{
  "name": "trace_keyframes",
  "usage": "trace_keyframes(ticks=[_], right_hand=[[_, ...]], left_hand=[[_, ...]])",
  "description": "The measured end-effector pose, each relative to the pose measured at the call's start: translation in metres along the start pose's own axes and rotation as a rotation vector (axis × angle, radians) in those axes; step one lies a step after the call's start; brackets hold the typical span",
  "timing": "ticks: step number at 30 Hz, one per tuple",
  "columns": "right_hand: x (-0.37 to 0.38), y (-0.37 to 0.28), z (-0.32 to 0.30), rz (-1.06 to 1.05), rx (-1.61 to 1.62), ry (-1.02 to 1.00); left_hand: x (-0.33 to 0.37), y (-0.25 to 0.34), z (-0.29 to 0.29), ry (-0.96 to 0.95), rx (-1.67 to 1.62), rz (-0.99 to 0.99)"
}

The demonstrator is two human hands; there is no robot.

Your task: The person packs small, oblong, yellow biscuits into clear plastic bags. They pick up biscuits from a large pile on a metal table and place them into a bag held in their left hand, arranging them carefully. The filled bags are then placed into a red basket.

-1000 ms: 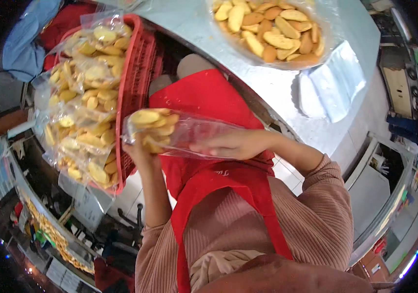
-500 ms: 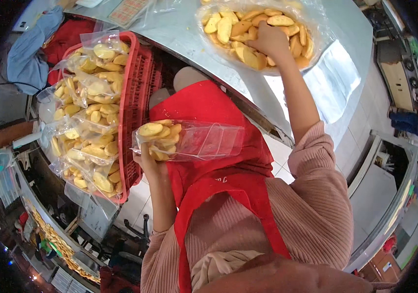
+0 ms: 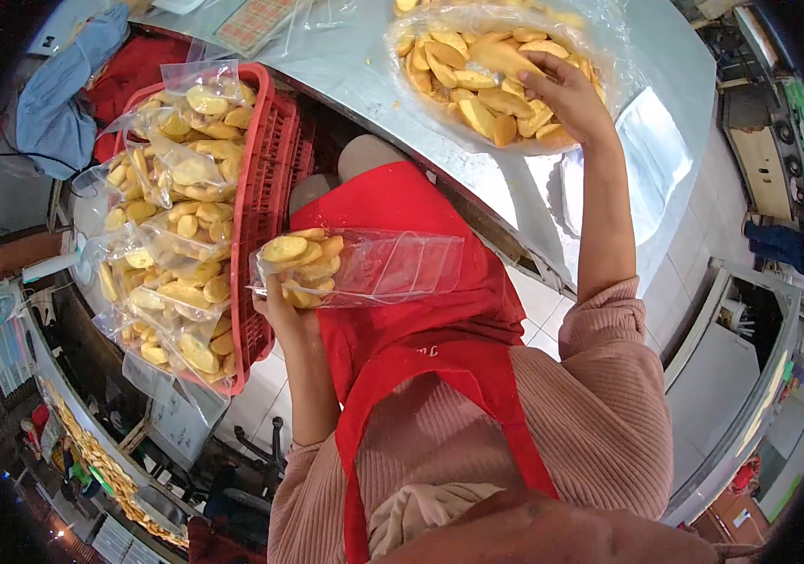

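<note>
My left hand (image 3: 280, 305) grips the lower end of a clear plastic bag (image 3: 402, 261), which lies on its side over my red apron. Several flat, yellow oval slices (image 3: 306, 263), like chips or rusks, fill the end by my fingers; the rest of the bag is flat. My right hand (image 3: 566, 94) pinches a large yellow slice (image 3: 503, 58) between thumb and fingers. It is above a big opened clear bag (image 3: 599, 47) of the same loose slices (image 3: 496, 101) on the metal table (image 3: 345, 70).
To my left, a red plastic basket (image 3: 249, 226) is heaped with filled clear bags (image 3: 171, 235). A white sheet (image 3: 651, 169) lies right of the big bag. Flat plastic and a patterned card (image 3: 253, 23) rest at the table's far left. Blue cloth (image 3: 63, 94) hangs beyond the basket.
My right hand has risen out of the loose slices and moved right, now with a slice in its fingers. My left hand and its bag have hardly moved.
</note>
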State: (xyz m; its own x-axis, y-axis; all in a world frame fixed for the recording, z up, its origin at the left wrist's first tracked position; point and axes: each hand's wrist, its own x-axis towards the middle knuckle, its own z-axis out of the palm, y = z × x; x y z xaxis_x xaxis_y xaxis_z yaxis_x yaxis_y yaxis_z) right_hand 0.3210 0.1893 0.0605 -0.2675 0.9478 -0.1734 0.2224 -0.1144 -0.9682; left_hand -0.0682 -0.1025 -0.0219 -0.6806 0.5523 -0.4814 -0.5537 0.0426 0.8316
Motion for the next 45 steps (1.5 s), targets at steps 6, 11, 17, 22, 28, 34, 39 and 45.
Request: trace_keyframes(ticks=[6,11,17,22,28,34,39,45], right_hand=[[-0.047,-0.023,0.055,0.221,0.650,-0.130],[-0.112,-0.040,0.084,-0.276,-0.467,-0.877],[-0.138,-0.006,0.155,-0.349,-0.265,-0.894],[-0.150,0.019,0.214,-0.026,-0.290,-0.622],[-0.171,0.023,0.238,-0.140,-0.202,-0.329],[-0.180,0.037,0.238,-0.014,-0.089,-0.267],[-0.179,0.055,0.246,0.129,0.181,-0.336],[-0.181,0.049,0.246,0.147,0.191,-0.385]], left_hand=[[0.009,-0.006,-0.012,-0.003,-0.061,-0.025],[0.015,-0.011,-0.009,-0.008,-0.110,0.036],[-0.017,-0.009,0.034,0.070,0.014,0.043],[-0.045,-0.012,0.047,-0.219,0.023,0.060],[-0.057,-0.008,0.043,-0.297,0.174,0.016],[-0.064,-0.003,0.050,-0.366,0.244,0.049],[-0.059,-0.010,0.042,-0.436,0.256,0.084],[-0.046,-0.004,0.031,-0.420,0.286,-0.060]])
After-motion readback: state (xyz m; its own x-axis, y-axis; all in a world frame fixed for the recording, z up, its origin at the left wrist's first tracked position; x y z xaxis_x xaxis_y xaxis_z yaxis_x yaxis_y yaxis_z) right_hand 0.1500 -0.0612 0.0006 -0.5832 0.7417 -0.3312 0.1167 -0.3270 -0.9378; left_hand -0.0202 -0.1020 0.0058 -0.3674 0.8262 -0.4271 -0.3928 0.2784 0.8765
